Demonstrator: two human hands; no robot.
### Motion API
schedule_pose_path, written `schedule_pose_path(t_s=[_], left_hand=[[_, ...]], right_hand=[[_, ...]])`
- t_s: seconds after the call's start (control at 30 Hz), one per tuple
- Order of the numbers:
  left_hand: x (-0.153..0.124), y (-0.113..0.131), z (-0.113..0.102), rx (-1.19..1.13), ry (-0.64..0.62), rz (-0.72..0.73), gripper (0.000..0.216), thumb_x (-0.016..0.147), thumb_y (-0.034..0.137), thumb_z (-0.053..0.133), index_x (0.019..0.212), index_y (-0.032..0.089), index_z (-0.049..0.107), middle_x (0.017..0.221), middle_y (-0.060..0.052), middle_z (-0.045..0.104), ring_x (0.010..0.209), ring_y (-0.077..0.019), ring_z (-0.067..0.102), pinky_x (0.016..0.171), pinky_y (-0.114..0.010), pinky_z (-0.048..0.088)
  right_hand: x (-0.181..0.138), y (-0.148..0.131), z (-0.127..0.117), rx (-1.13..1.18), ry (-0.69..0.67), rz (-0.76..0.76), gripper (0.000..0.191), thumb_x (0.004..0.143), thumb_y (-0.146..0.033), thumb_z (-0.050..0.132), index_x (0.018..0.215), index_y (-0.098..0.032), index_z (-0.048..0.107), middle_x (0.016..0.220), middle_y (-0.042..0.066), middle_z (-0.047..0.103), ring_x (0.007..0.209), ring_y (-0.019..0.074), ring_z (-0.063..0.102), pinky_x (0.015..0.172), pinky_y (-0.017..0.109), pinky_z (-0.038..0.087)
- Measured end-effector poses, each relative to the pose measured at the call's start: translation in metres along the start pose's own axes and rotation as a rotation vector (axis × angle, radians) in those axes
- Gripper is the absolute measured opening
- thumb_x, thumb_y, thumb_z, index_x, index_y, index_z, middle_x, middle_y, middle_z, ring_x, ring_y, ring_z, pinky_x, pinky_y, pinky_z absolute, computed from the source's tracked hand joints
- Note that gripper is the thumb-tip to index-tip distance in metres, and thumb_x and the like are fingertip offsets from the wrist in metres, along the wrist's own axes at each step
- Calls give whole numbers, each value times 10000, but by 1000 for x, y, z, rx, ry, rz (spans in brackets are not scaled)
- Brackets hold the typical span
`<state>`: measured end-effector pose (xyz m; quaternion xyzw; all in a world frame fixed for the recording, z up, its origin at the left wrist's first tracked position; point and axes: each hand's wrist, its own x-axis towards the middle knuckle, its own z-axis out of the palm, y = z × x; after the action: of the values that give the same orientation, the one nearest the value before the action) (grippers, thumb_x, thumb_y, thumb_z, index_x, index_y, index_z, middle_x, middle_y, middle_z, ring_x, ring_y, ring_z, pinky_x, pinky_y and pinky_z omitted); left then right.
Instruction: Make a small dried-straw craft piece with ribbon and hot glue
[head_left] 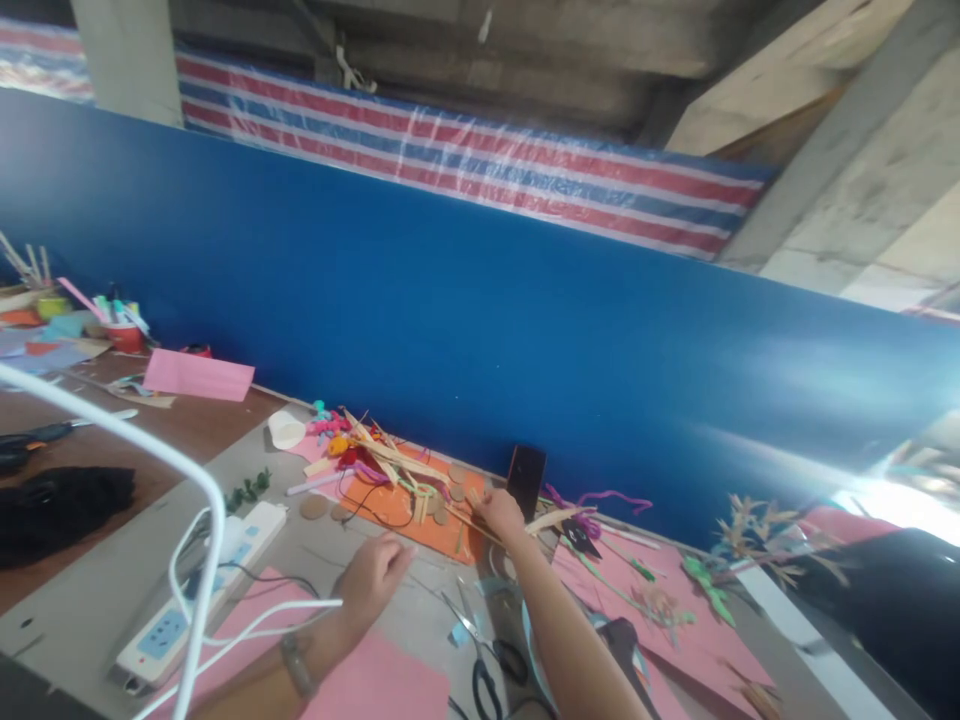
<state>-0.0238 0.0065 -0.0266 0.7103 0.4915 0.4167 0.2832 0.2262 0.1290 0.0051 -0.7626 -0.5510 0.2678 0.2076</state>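
Note:
My right hand [501,514] reaches to the right end of an orange sheet [469,542], its fingers bent and closed together. What they hold, if anything, is too small to make out. Thin wooden strips [405,458] and round wooden discs [456,473] lie on the sheet beside it. Over the grey table, nearer to me, my left hand [371,578] has curled fingers with the thumb close to them. Whether something thin is between them is unclear. Scissors [486,655] with dark handles rest between my forearms, blades pointing away.
A phone-like dark slab [526,478] leans against the blue partition [450,330]. A white power strip [202,590] and a white curved tube [214,560] occupy the left. Pink sheets [607,585] with green and purple craft pieces lie right. A red pen cup [126,338] stands far left.

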Motion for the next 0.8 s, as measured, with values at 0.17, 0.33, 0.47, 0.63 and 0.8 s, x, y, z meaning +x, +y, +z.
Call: schedule_pose_path(t_s=[0.17,0.33,0.47,0.63,0.8], left_hand=[[4,-6,7,-299,75,-99,225,804,386,596,852,168,624,798,-39,639,716,-162,569,684,-259,421],[6,-4,10,-648,-16,-276,482,723,441,688,1082,126,634,901,-72,672,713,-158,592,636,-250,442],[7,8,-1,-708,-63,-228,366,720,438,691,891,115,712,791,-53,688,721,-170,589,664,-252,431],[8,12,-7,-680,-15,-268,313,692,418,707,603,122,658,564,1,600,590,-136,529,599,-239,388],[6,11,-5,-769,-63,-285,287,677,401,721,630,128,647,604,-12,624,603,-140,549,606,-242,402]], right_hand=[[-23,-8,-1,282,-30,-135,264,866,-386,596,915,-129,632,854,40,670,714,168,625,609,270,500],[-76,-21,19,544,-288,-232,323,657,-434,744,665,-184,540,471,-84,474,394,63,384,404,200,273],[-117,-27,41,653,-489,-245,372,560,-397,820,629,-185,522,454,-88,484,378,50,358,398,190,249],[-134,-26,49,807,-516,-184,326,592,-353,800,671,-179,536,495,-68,557,373,38,345,391,183,188],[-134,-22,44,916,-486,-126,406,544,-302,824,845,-185,579,592,-57,621,398,45,395,407,186,184]])
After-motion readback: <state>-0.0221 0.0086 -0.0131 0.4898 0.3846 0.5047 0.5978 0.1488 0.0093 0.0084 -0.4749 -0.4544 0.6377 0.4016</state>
